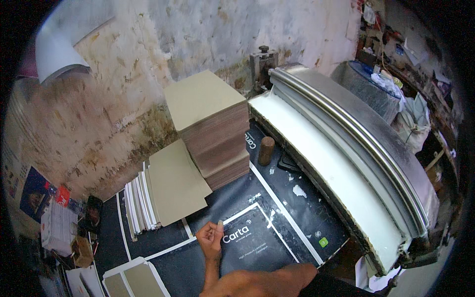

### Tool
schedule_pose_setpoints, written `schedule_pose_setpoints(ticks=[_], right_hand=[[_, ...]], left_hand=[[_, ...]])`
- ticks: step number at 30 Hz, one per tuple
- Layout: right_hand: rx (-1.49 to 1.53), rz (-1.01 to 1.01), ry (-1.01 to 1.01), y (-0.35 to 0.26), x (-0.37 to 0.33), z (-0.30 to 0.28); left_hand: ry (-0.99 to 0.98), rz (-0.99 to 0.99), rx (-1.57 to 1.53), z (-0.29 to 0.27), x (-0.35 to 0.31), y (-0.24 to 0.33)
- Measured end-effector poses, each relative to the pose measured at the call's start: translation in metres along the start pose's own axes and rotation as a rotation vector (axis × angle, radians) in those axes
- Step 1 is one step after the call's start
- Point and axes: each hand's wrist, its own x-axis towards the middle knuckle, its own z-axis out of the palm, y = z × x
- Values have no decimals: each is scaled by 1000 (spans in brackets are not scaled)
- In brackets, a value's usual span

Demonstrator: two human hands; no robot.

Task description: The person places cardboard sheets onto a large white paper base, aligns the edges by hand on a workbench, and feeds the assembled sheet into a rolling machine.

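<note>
My left hand (210,239) hovers over a black printed sheet (217,210) that covers the table. Its fingers are curled in, the thumb points up, and no object shows between them. The bare arm comes in along the lower edge, where a dark garment shows at the right. My right hand is out of view. Beyond my left hand lies a leaning row of board pieces with white edges (141,205), next to a wide grey-beige board (175,183). Behind these rises a tall stack of grey-beige boards (215,136). A white-bordered cover with beige panels (141,280) lies at the lower left.
A machine with a long metal roller (346,116) and a white trough (326,171) runs along the right side. A brown cylinder (266,151) stands between stack and trough. A blue-rimmed drum (368,89) is behind. Boxes and papers (58,226) crowd the left edge by the stained wall.
</note>
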Motion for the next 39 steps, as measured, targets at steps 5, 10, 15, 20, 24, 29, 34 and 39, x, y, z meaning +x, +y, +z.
schedule_pose_setpoints(ticks=[5, 10, 15, 20, 24, 29, 34, 39], right_hand=[[-15, 4, -60, -2, 10, -7], [79, 6, 23, -6, 11, 0], [175, -42, -8, -8, 9, 4], [351, -53, 23, 3, -4, 23], [548, -60, 95, -2, -1, 41], [589, -116, -66, 13, -16, 47], [794, -37, -109, 12, -21, 58], [676, 97, -228, 11, -16, 56]], left_hand=[[28, 5, 94, -10, -1, -3], [36, 28, 131, -2, -1, 8], [22, 10, 143, 9, -2, 6], [69, 47, 173, 2, -4, 3], [35, 32, 188, 2, -2, 9], [32, 8, 169, -6, -2, 1], [10, 9, 179, 6, -2, 6], [56, 34, 249, 1, -2, 23]])
